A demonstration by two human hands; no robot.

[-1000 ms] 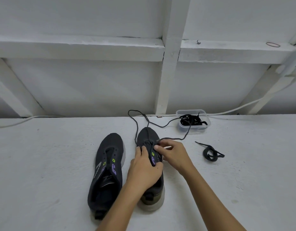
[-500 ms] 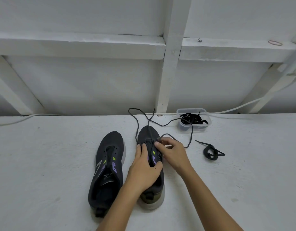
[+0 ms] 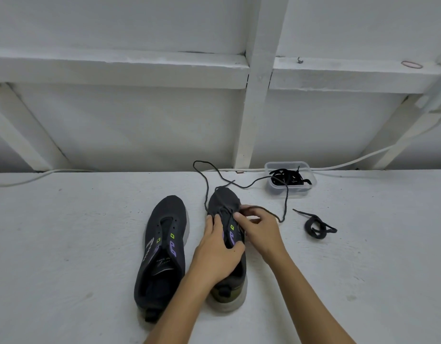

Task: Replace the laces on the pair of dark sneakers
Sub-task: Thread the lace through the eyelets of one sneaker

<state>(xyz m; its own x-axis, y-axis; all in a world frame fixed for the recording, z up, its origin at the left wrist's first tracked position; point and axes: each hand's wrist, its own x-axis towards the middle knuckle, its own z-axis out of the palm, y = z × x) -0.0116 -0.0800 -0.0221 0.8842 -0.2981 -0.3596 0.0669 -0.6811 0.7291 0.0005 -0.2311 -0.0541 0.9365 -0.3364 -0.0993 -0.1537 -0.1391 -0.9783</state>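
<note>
Threading the right shoe, low eyelets first

Pinching the lace between thumb and forefinger, the right hand works at the eyelets near the front of the right shoe; its fingers are curled tight on the cord. The left hand lies over the tongue and throat of that shoe, fingers fairly straight and pressing it down to the bench, the thumb hooked at the opening. From the pinch the lace runs out in a loop to the right and trails off past the toe in loose curves toward the wall.

Judging from this, lacing of this shoe has only begun. The next move seems to call for drawing the slack through and crossing to the next eyelet up, without letting the long tails knot.

Just beside it stands the left shoe, with no lace in it. Farther right lies a coiled lace, and near the wall a tub holds more dark laces.
</note>
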